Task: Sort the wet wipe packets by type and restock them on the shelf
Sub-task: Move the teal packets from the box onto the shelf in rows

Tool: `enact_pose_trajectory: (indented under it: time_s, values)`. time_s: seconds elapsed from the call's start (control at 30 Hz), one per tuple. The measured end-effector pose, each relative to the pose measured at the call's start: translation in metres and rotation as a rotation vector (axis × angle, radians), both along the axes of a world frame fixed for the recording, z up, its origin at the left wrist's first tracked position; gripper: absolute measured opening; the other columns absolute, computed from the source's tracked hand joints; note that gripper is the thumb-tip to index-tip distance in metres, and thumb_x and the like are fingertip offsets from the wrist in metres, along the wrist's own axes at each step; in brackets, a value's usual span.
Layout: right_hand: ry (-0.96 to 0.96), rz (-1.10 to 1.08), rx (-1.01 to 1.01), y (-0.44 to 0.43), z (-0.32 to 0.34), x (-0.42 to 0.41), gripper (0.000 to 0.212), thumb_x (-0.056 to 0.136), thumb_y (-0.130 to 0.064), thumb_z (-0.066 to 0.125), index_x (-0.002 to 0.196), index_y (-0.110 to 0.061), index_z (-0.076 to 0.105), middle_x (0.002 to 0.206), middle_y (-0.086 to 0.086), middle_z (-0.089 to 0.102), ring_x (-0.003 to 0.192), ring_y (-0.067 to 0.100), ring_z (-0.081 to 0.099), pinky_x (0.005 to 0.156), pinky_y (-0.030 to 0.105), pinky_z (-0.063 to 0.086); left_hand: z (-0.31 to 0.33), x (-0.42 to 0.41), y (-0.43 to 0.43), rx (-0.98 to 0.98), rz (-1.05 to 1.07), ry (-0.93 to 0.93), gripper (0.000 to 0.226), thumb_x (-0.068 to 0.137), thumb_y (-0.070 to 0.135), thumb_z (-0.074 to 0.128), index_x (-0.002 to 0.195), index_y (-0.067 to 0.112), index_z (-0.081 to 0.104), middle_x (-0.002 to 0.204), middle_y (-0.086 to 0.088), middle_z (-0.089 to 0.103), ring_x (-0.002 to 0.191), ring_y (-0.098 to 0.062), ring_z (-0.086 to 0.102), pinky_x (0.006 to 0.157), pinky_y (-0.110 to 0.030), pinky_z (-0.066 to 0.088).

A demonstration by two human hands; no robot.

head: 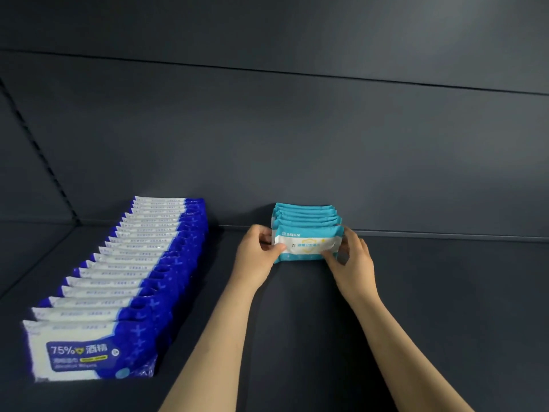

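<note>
On the shelf, both hands grip an upright teal-and-white packet.

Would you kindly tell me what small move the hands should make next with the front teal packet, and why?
Probably nudge the front teal packet back flush against the teal row, then let go: the left hand and right hand pinch its ends, and it stands upright at the row's front.

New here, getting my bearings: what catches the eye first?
A long row of dark blue packets runs from the front left of the shelf back toward the wall. To its right, the left hand and right hand grip the front packet of a short light blue row.
</note>
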State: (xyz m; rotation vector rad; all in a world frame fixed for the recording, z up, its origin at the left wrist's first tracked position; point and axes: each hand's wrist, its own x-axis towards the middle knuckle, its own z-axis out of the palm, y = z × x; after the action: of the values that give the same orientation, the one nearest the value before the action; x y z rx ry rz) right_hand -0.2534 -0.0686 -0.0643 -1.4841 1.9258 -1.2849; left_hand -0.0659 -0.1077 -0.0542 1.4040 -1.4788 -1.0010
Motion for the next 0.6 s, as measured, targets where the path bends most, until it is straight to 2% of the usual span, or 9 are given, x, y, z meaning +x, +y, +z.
enact_pose_trajectory:
  time_s: [0.13,0.2,0.3,0.37,0.47,0.53,0.6]
  values:
    - [-0.184,-0.102,-0.015,0.019,-0.001,0.000,0.060,0.090,-0.030,0.071,0.144,-0.027,0.047,0.132,-0.007,0.057,0.117,0.008,0.057,0.103,0.032,0.047,0.002,-0.006,0.009,0.064,0.179,0.212,0.045,0.086,0.019,0.071,0.127,0.018,0.052,0.123,0.005,0.054,0.092,-0.002,0.054,0.070,-0.013,0.041]
    - [-0.426,-0.147,-0.041,0.033,0.001,0.001,0.053,0.093,-0.030,0.068,0.142,-0.027,0.049,0.133,-0.006,0.058,0.118,0.009,0.058,0.107,0.036,0.046,0.003,-0.010,0.014,0.061,0.289,0.299,0.047,0.087,0.015,0.069,0.129,0.016,0.051,0.130,0.001,0.049,0.088,-0.002,0.052,0.079,-0.019,0.043]
    - [-0.731,-0.178,-0.117,0.060,0.006,-0.001,0.042,0.097,-0.026,0.062,0.138,-0.024,0.052,0.136,-0.002,0.056,0.108,0.007,0.060,0.106,0.034,0.046,0.008,-0.018,0.023,-0.001,0.330,0.374,0.043,0.090,0.015,0.066,0.129,0.016,0.050,0.136,-0.003,0.044,0.105,-0.011,0.055,0.089,-0.027,0.046]
    - [-0.817,-0.196,-0.147,0.079,0.009,-0.007,0.038,0.099,-0.024,0.059,0.137,-0.023,0.053,0.137,-0.001,0.054,0.110,0.010,0.057,0.104,0.034,0.046,0.012,-0.025,0.031,-0.052,0.333,0.386,0.041,0.091,0.016,0.065,0.130,0.015,0.050,0.136,-0.004,0.041,0.115,-0.016,0.054,0.095,-0.030,0.048]
    - [-0.851,-0.237,-0.174,0.112,0.011,-0.024,0.032,0.099,-0.027,0.059,0.130,-0.027,0.055,0.137,-0.002,0.054,0.125,0.015,0.052,0.103,0.035,0.047,0.016,-0.037,0.051,-0.154,0.343,0.360,0.039,0.091,0.013,0.065,0.128,0.011,0.052,0.132,-0.004,0.042,0.119,-0.021,0.054,0.102,-0.035,0.047]
    - [-0.855,-0.287,-0.198,0.136,0.012,-0.040,0.027,0.099,-0.030,0.059,0.126,-0.029,0.057,0.139,-0.002,0.054,0.130,0.017,0.049,0.101,0.035,0.048,0.017,-0.046,0.066,-0.221,0.301,0.349,0.031,0.091,0.011,0.064,0.121,0.012,0.055,0.127,-0.001,0.046,0.113,-0.019,0.056,0.096,-0.025,0.048]
    - [-0.851,-0.339,-0.225,0.161,0.014,-0.056,0.025,0.098,-0.031,0.060,0.123,-0.030,0.059,0.140,-0.001,0.055,0.132,0.018,0.049,0.097,0.035,0.049,0.019,-0.061,0.085,-0.195,0.214,0.375,0.024,0.093,0.012,0.062,0.116,0.013,0.056,0.125,-0.001,0.053,0.104,-0.015,0.060,0.079,-0.006,0.045]
